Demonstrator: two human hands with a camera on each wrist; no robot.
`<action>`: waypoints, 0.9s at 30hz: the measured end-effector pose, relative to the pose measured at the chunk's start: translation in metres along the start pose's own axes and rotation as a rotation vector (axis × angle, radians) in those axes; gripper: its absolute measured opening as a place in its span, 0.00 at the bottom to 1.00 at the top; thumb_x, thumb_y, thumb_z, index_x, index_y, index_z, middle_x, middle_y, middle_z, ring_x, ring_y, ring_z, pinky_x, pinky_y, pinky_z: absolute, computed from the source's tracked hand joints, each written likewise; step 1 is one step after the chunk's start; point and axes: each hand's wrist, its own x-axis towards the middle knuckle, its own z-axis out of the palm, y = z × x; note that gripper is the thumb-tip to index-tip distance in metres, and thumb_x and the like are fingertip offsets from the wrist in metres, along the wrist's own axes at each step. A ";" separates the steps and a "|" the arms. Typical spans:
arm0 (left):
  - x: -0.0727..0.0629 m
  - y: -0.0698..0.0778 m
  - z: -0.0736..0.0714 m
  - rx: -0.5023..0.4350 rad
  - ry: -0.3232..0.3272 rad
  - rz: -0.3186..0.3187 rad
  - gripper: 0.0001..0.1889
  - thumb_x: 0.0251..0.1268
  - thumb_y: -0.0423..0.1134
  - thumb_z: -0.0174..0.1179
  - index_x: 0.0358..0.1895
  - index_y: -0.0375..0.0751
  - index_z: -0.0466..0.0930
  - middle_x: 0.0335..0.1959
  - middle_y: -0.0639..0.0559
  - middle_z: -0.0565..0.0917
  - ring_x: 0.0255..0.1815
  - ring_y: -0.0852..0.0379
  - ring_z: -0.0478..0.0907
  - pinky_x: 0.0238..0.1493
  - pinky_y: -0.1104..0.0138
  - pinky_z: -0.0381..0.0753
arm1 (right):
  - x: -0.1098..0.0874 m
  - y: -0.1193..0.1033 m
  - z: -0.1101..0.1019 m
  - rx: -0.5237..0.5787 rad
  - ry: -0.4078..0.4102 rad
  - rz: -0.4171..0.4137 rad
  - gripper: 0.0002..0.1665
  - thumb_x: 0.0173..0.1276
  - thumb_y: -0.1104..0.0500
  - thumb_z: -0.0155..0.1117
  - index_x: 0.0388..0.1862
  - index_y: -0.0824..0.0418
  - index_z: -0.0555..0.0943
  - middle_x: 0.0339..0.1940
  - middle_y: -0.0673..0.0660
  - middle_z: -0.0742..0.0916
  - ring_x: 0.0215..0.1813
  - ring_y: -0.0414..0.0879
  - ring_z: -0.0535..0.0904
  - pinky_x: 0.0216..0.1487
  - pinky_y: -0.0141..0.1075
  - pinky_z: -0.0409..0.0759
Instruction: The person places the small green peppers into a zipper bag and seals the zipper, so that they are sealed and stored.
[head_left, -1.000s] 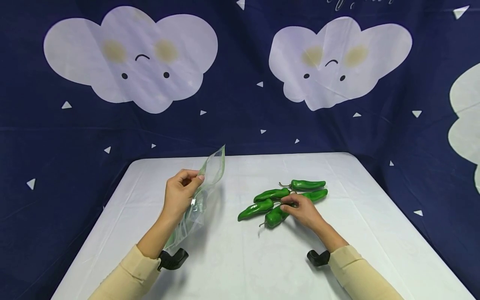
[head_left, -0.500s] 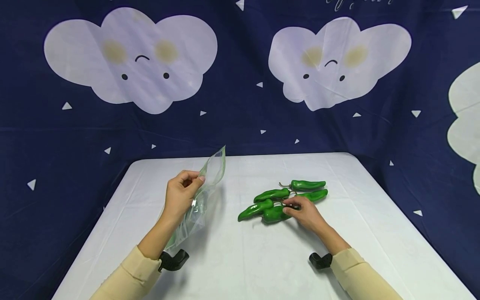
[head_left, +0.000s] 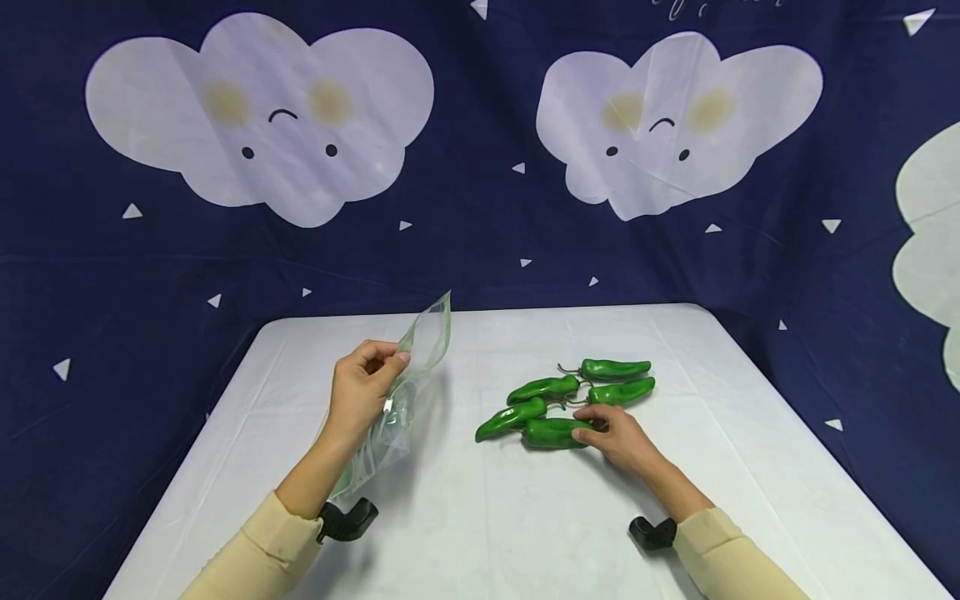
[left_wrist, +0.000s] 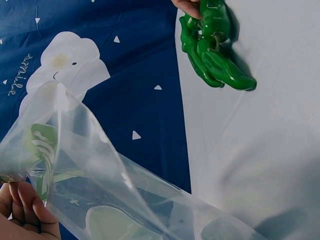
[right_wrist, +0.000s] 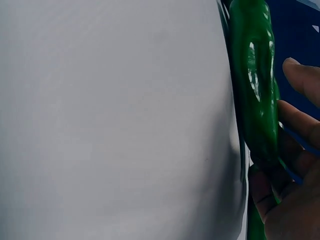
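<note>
My left hand [head_left: 363, 385] pinches the edge of a clear zip bag [head_left: 396, 408] with a green border. The bag hangs tilted over the left of the table, its mouth gaping in the left wrist view. My right hand [head_left: 622, 440] is at the right end of the nearest green chili pepper [head_left: 551, 432], which lies flat on the cloth. In the right wrist view, fingers touch this pepper [right_wrist: 255, 75] while the thumb stands apart from it. Behind it lie several more peppers, among them a left one [head_left: 513, 419] and the farthest [head_left: 617, 369].
A white cloth [head_left: 480, 533] covers the table. A dark blue curtain [head_left: 480, 250] with printed clouds hangs behind it. Black wrist mounts sit below the left wrist [head_left: 348, 520] and the right wrist [head_left: 652, 533].
My right hand has slid right and slightly nearer along the front pepper. That pepper has turned from slanted to nearly level. My left hand and the bag have stayed nearly still.
</note>
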 end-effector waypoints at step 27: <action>-0.001 0.001 0.000 0.006 0.006 -0.001 0.07 0.57 0.30 0.64 0.37 0.29 0.82 0.22 0.64 0.78 0.23 0.66 0.69 0.23 0.77 0.67 | -0.019 0.008 0.001 -0.042 -0.019 0.024 0.23 0.58 0.48 0.69 0.52 0.53 0.81 0.48 0.55 0.83 0.49 0.47 0.75 0.51 0.43 0.73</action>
